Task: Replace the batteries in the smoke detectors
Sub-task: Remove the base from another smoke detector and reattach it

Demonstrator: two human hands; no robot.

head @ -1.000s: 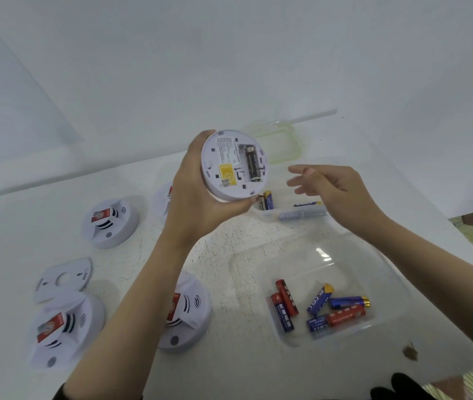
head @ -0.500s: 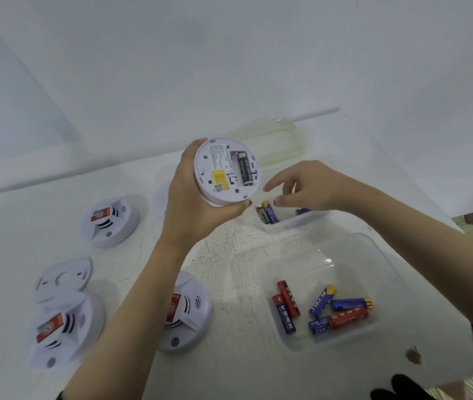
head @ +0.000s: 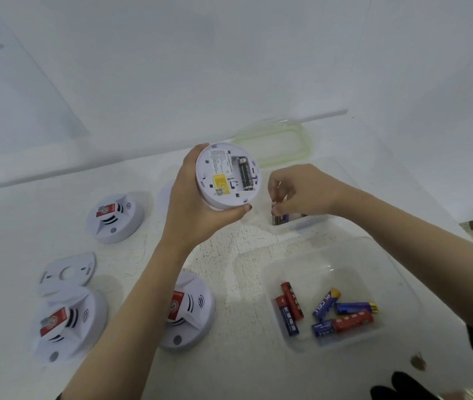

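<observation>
Left hand (head: 197, 209): you grip 1 smoke detector (head: 223, 180) by its rim, fingers and thumb curled round the edge. It is raised above the counter (head: 244, 370) with its back turned toward you. The battery bay is uncovered and 1 black battery (head: 245, 176) sits in it. A yellow label (head: 220, 183) lies beside the bay.

Right hand (head: 301, 189): the fingers are curled in tight, thumb against fingertips. They pinch the top of 1 dark battery (head: 276, 216), which stands roughly upright in the far clear box (head: 304, 225). A purple battery end shows just beside it. You cannot count the rest of that box, because the hand covers it.

Count on the counter:
- 3 detectors face up, each with a red sticker: 1 at far left (head: 115, 217), 1 at near left (head: 67, 324), and 1 partly under your left forearm (head: 189, 310).
- 1 loose mounting plate (head: 67, 272), touching the near-left unit.
- 1 near clear tray (head: 310, 272) holding loose batteries (head: 326, 303) in red and blue. There are 6 by count, though 2 lie end to end and are hard to separate.
- 1 clear lid (head: 306, 145) with a green seal, flat behind the far box.
</observation>
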